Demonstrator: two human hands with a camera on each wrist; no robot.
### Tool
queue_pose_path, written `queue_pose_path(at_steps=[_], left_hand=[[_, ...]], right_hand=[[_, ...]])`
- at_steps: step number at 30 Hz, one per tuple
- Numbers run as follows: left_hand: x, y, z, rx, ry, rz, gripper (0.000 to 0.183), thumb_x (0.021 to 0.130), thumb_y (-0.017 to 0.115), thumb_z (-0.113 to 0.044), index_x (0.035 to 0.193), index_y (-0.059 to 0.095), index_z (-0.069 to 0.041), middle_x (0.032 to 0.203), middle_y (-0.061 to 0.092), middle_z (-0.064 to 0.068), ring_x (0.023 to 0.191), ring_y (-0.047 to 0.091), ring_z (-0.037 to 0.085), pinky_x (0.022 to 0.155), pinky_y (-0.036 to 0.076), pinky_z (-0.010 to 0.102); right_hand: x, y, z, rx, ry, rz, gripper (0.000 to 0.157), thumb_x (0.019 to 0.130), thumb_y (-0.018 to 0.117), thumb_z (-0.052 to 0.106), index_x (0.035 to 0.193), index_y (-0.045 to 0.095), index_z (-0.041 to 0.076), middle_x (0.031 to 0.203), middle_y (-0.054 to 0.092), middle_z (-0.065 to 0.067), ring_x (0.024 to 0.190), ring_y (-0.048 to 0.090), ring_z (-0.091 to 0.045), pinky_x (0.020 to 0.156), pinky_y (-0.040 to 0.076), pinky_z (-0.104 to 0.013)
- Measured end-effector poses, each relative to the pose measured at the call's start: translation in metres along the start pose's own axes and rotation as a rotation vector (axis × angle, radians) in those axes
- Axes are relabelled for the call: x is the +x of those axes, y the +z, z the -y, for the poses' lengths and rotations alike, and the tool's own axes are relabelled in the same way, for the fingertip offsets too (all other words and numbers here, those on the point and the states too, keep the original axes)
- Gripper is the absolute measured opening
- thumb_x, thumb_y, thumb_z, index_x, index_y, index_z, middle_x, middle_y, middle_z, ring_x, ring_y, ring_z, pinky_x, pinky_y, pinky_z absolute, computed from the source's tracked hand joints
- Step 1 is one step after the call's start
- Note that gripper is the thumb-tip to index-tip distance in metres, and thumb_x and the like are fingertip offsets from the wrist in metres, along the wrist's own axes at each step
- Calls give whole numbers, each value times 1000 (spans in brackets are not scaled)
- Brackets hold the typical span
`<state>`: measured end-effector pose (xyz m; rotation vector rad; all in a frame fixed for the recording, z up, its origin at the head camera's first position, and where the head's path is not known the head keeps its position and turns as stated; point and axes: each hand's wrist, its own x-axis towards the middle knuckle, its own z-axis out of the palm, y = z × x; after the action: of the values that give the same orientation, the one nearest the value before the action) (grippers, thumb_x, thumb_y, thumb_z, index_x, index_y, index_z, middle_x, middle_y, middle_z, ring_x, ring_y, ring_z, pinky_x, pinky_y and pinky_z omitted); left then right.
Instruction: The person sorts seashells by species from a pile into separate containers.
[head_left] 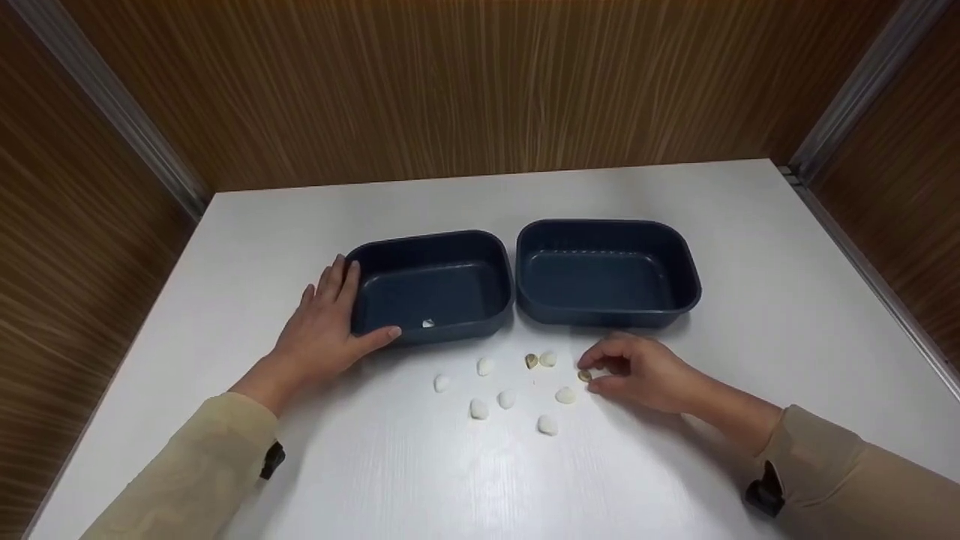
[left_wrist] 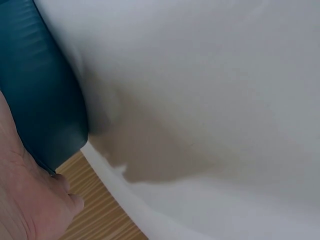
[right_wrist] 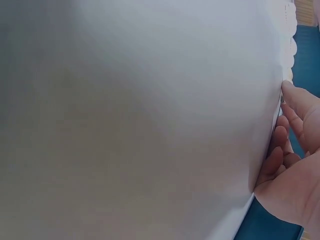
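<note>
My left hand (head_left: pixel 319 334) rests against the left dark blue bin (head_left: pixel 499 330), its fingers stretched along the left wall and its thumb on the front rim. In the left wrist view the palm lies beside the same bin's wall (left_wrist: pixel 45 90). At the right of a loose group, my right hand (head_left: pixel 649 371) pinches a small brown shell (head_left: pixel 584 376) between thumb and index finger, low over the table. Another brown shell (head_left: pixel 532 361) lies next to a white shell (head_left: pixel 548 359). Several more white shells (head_left: pixel 507 398) are spread in front of the bins.
A second dark blue bin (head_left: pixel 607 319) stands to the right, close beside the first. One small pale piece (head_left: pixel 428 323) shows inside the left bin near its front wall. Wood-grain panels (head_left: pixel 480 90) enclose the white table (head_left: pixel 375 465) at back and sides.
</note>
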<state>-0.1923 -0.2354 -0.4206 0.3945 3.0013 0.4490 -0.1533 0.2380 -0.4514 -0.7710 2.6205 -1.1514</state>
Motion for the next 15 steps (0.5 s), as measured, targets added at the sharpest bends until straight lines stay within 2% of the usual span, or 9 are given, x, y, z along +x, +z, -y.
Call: queue_pose_path(at_steps=[9,15], left_hand=[[-1,0,0,-30,-32,-5,134,89,50,-89,165,-8,6,175,-9,23,162,-4,38,128,3,59],[0,0,-2,-41,-43,13,136,88,49,-91,165,-8,6,175,-7,24,163,-3,36,129,1,57]], right_hand=[[3,0,2,7,0,7,22,89,86,7,109,80,14,106,73,4,97,64,-17,86,52,-22],[1,1,0,27,-3,4,21,88,85,3,106,80,13,104,73,3,98,66,-17,86,54,-21]])
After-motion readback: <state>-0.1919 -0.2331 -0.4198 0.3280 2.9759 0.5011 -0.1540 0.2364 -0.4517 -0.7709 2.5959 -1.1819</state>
